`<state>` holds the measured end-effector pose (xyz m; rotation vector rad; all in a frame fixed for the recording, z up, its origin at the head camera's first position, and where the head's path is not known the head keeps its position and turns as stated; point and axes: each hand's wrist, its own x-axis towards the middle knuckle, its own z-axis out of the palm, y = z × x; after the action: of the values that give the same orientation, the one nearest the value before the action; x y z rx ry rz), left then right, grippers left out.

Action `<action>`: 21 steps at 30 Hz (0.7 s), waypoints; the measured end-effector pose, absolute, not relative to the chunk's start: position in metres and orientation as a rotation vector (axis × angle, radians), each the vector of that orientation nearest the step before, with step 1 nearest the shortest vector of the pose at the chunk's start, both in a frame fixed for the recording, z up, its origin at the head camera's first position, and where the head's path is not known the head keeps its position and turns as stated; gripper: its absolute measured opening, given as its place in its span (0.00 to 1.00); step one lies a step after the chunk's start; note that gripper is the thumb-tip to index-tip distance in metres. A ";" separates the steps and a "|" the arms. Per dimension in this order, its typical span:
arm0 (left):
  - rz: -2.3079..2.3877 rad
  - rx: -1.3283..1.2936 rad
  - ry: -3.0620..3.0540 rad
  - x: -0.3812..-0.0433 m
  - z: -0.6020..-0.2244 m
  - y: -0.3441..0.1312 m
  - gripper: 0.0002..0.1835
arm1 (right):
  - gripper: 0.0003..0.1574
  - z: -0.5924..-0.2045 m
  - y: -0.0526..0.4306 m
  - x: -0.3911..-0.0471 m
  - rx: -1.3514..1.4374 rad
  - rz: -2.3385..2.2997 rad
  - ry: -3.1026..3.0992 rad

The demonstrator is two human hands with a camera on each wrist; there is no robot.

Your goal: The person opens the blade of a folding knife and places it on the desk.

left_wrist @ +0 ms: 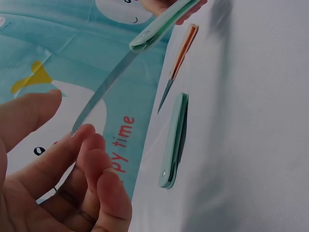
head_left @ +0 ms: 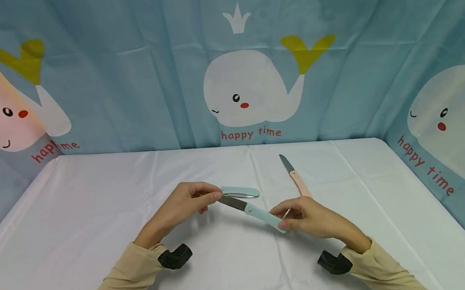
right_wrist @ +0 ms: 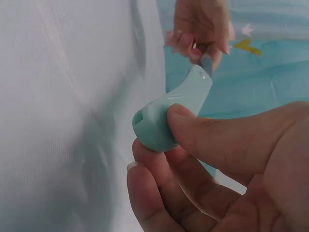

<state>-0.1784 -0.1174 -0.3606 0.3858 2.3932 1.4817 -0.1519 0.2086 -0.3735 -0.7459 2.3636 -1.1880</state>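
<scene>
Mint knife (head_left: 263,216) in right grip (head_left: 312,215) — folded knife (head_left: 241,191) behind, peach knife (head_left: 298,183) beyond

Left hand (head_left: 184,204) loose; right hand (head_left: 311,215) in pinch

From my head I'm looking forward and down, farthest off, over the white cloth-covered table (head_left: 216,281). My left wrist's view — close, tipped sideways — peers past my left hand (head_left: 183,205) along the open mint-green folding knife (head_left: 265,215); my right wrist's, close by my right hand (head_left: 314,215), faces back along it. All three share that knife.
</scene>
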 end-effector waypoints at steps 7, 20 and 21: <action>1.500 0.321 2.434 -0.180 -0.361 -0.119 0.20 | 0.21 -0.374 0.215 -0.157 -0.634 -1.192 2.423; 1.444 0.337 2.512 -0.181 -0.369 -0.115 0.17 | 0.23 -0.385 0.215 -0.165 -0.386 -1.287 2.613; 1.434 0.343 2.521 -0.181 -0.370 -0.114 0.17 | 0.23 -0.386 0.215 -0.166 -0.365 -1.291 2.630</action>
<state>-0.1811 -0.1143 -0.3696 0.3434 2.5213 1.4343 -0.1658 0.2148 -0.3856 -0.3651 2.6295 -1.2906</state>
